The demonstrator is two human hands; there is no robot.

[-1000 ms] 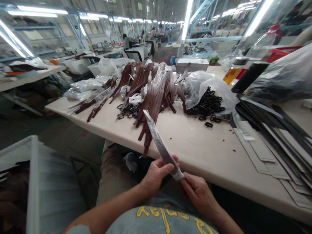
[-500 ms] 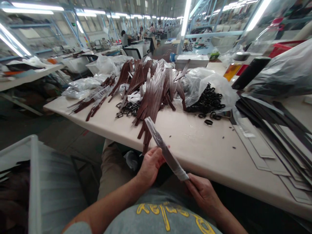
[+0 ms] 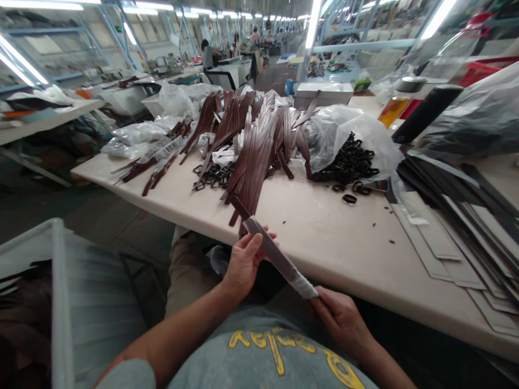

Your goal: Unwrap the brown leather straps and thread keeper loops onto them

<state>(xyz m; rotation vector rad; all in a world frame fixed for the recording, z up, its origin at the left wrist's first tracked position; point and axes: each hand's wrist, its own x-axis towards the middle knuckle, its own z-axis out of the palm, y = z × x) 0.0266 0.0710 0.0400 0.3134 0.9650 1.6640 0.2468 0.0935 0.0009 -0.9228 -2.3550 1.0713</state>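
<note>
A brown leather-like strap (image 3: 271, 248) in a thin clear plastic sleeve (image 3: 302, 283) slants between my hands over the table's front edge. Its bare brown tip sticks out of the sleeve's far end. My left hand (image 3: 243, 267) grips the strap near that end, thumb on top and fingers beneath. At the near end, where the plastic is bunched, my right hand (image 3: 338, 313) pinches the sleeve. Just beyond lies a heap of similar brown straps (image 3: 253, 167). Black metal buckles (image 3: 214, 175) are piled left of the heap.
Black loops (image 3: 351, 159) spill from a clear plastic bag (image 3: 381, 146). Long dark and grey strips (image 3: 458, 232) lie stacked on the table (image 3: 324, 243) at right. A dark cylinder (image 3: 427, 113) and a bottle (image 3: 399, 102) stand behind. A white bin (image 3: 95, 302) is at lower left.
My left hand has shifted up along the strap, its thumb now on top. The brown tip now shows beyond the sleeve's far end. My right hand stays at the near end.
</note>
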